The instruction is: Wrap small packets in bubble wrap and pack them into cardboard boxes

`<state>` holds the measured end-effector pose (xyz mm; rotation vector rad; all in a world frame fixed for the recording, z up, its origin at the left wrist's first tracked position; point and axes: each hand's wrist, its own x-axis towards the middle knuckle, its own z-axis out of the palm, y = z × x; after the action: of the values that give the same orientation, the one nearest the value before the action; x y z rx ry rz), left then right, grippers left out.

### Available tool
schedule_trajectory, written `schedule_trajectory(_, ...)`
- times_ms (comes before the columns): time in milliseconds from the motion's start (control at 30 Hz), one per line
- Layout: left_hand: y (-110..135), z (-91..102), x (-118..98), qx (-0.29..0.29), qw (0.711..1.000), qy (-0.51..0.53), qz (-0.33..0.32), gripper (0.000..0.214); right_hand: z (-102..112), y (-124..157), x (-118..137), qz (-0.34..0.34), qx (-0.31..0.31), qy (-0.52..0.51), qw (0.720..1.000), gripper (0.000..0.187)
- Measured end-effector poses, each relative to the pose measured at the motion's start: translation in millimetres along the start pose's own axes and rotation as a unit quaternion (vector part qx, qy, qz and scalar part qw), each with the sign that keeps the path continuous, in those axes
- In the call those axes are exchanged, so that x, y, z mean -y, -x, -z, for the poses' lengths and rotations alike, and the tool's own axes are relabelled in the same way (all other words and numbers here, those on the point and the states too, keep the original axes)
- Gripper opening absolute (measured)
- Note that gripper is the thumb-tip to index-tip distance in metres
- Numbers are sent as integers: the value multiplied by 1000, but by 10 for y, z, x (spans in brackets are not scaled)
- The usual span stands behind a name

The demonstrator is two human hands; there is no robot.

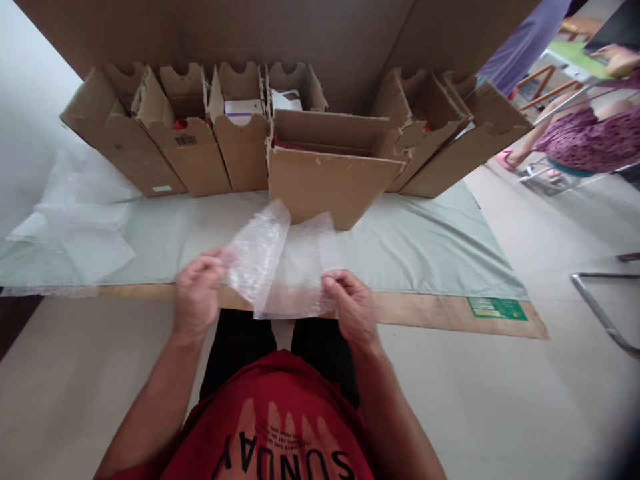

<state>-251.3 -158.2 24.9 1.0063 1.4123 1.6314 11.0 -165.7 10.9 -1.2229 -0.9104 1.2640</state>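
Observation:
A clear sheet of bubble wrap [300,267] is stretched between my two hands above the table's front edge. My left hand [199,287] pinches its left side, where the plastic folds over itself. At the right side, my right hand [350,300] grips the edge between thumb and fingers. Just behind the sheet stands a wide cardboard box [330,180], open at the top, with something red partly visible inside. More bubble wrap [85,233] lies in a loose pile at the far left of the table.
Several narrow open cardboard boxes [200,160] stand in a row at the back, before a tall cardboard panel [290,47]. A pale green cloth [425,253] covers the table. Beyond its right side are a seated person [590,133] and a metal chair frame [600,313].

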Motion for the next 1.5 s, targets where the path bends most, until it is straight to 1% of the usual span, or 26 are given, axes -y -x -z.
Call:
schedule_trajectory(67,-163,228,-38,-94,995,3,-35,9,278,18,94,28,-64,15,997,22)
schedule_trajectory(133,-236,399,1,-120,987,-88,-59,10,530,43,147,22,-107,31,994,23)
schedule_trajectory(200,-209,475,119,-85,964,-237,-90,14,703,63,146,-2,-135,55,989,27)
schedule_trajectory(267,-119,474,270,-34,917,-370,-143,17,800,71,111,-20,-152,87,984,32)
schedule_trajectory(367,21,449,415,6,854,-477,-209,19,907,62,77,-2,-160,187,969,41)
schedule_trajectory(467,88,494,352,19,816,-529,-232,14,1070,46,143,68,-198,333,919,47)
schedule_trajectory(567,105,454,139,22,813,-522,-257,21,1162,14,257,177,-249,442,843,41)
schedule_trajectory(633,107,256,8,53,820,-494,-284,26,1036,-27,286,253,-233,481,806,39)
schedule_trajectory(667,101,100,-33,81,821,-481,-297,29,899,-54,271,284,-202,494,796,39)
schedule_trajectory(733,64,-280,-48,159,811,-464,-318,35,511,-111,181,317,-104,517,788,42)
schedule_trajectory(833,-66,-776,79,307,770,-471,-301,45,-75,-195,-37,278,74,576,765,47)
schedule_trajectory(900,-175,-898,212,373,733,-503,-267,50,-222,-244,-153,242,141,608,743,53)
schedule_trajectory(967,-255,-825,334,383,709,-539,-245,54,-71,-278,-208,226,151,633,725,56)
schedule_trajectory(1000,-273,-737,380,370,705,-555,-242,55,107,-288,-215,226,140,644,717,55)
schedule_trajectory(1067,-259,-531,435,331,708,-575,-243,56,586,-292,-198,234,95,664,704,52)
schedule_trajectory(1133,-195,-381,438,295,715,-586,-240,57,1072,-286,-146,234,18,679,695,48)
schedule_trajectory(1167,-154,-353,423,283,718,-589,-238,57,1254,-285,-110,229,-34,683,693,47)
schedule_trajectory(1200,-113,-365,399,274,721,-591,-236,57,1368,-286,-72,224,-83,683,691,47)
schedule_trajectory(1233,-77,-414,370,267,725,-590,-234,57,1402,-292,-38,222,-122,679,690,48)
schedule_trajectory(1267,-46,-497,340,263,729,-586,-237,56,1353,-302,-13,224,-144,672,691,49)
schedule_trajectory(1300,-22,-603,313,265,732,-579,-243,57,1228,-316,-2,232,-142,664,697,51)
schedule_trajectory(1333,-5,-722,294,272,735,-568,-252,57,1047,-334,-5,244,-115,657,704,52)
schedule_trajectory(1367,4,-837,285,286,735,-556,-263,58,835,-358,-19,256,-69,649,713,53)
schedule_trajectory(1433,-4,-999,305,319,725,-545,-273,58,447,-418,-57,270,66,639,717,53)
schedule_trajectory(1467,-24,-1022,329,333,718,-548,-270,57,328,-449,-73,270,120,637,712,53)
schedule_trajectory(1500,-54,-999,355,342,711,-555,-264,57,287,-474,-83,268,155,637,706,52)
